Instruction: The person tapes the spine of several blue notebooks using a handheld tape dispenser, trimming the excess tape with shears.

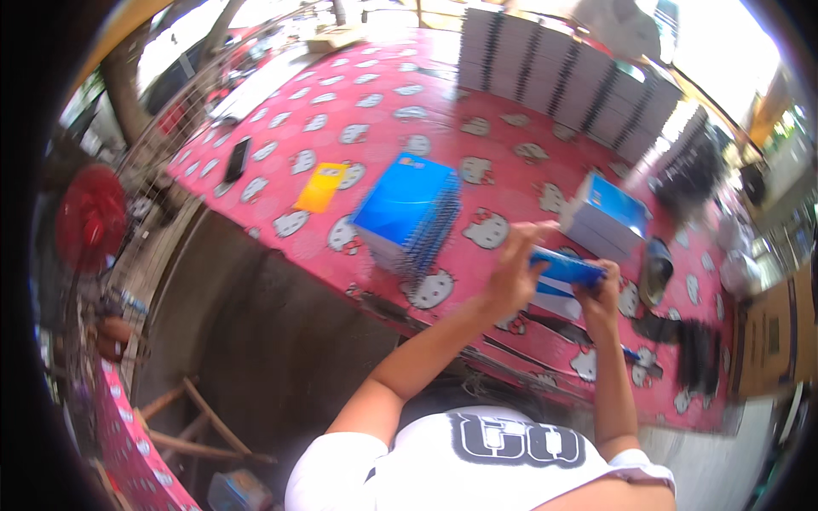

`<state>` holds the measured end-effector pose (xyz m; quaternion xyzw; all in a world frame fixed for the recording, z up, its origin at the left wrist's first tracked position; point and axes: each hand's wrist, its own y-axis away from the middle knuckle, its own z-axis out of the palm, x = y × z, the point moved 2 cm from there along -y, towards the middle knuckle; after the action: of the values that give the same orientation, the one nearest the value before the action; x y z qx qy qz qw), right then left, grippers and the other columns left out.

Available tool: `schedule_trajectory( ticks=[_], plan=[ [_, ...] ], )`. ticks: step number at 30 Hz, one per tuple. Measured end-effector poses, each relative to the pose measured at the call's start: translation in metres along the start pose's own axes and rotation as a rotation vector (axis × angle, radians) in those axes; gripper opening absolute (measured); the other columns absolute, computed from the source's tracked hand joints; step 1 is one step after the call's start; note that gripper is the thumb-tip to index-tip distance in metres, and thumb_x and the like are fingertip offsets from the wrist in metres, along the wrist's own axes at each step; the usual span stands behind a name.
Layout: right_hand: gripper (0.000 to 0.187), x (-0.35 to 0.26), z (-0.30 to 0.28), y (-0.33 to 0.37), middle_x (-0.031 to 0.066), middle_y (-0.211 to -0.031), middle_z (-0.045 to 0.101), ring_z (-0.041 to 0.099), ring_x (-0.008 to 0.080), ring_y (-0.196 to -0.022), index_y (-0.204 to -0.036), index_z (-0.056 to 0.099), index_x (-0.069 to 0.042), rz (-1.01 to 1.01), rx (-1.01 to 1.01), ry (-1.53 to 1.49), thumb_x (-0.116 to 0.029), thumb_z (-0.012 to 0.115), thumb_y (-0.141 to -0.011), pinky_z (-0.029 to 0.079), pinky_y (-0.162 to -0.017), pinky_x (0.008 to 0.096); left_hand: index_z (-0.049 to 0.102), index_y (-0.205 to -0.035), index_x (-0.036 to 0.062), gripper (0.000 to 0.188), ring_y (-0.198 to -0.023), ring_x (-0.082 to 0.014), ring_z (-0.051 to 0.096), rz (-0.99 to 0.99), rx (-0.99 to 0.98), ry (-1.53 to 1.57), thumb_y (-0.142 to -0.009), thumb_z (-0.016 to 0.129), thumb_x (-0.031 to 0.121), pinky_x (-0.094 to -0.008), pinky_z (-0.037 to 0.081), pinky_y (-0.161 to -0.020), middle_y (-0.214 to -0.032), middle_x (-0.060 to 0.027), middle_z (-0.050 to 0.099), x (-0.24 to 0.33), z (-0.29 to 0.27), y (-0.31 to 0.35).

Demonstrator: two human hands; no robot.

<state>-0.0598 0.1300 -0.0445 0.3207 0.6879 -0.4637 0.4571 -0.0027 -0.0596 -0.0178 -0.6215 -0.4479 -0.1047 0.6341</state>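
Note:
My left hand [513, 271] and my right hand [601, 294] hold a blue-covered booklet [567, 267] between them, tilted above the near side of the table. White shows below its blue cover, partly between my hands. The left fingers point up along one end, with the thumb against the cover. My right fingers are bent round the other end. Just beyond my hands sits a short stack of blue-topped booklets [615, 207]. To the left stands a stack of blue spiral notebooks [407, 200], its coils facing right.
Tall stacks of spiral-bound books [545, 72] line the far edge of the pink patterned table [375, 128]. A phone [239, 160] and a yellow card [322, 187] lie left. Black coils [699, 356] and a cardboard box [775, 332] are right. A red fan [89, 217] stands off the table.

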Motion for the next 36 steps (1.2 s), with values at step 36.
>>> schedule_trajectory(
  ticks=[36],
  plan=[
    [0.028,-0.058,-0.079,0.028,0.0102,-0.085,0.064,0.065,0.0222,-0.079,-0.104,0.073,-0.007,-0.186,0.132,0.586,0.001,0.072,-0.077,0.052,-0.069,0.0324,0.075,-0.081,0.0174,0.014,-0.086,-0.0151,0.057,-0.009,-0.153,-0.37,-0.078,0.076,0.031,-0.0481,0.021,-0.102,-0.081,0.0062,0.069,0.015,0.032,-0.002]
  ],
)
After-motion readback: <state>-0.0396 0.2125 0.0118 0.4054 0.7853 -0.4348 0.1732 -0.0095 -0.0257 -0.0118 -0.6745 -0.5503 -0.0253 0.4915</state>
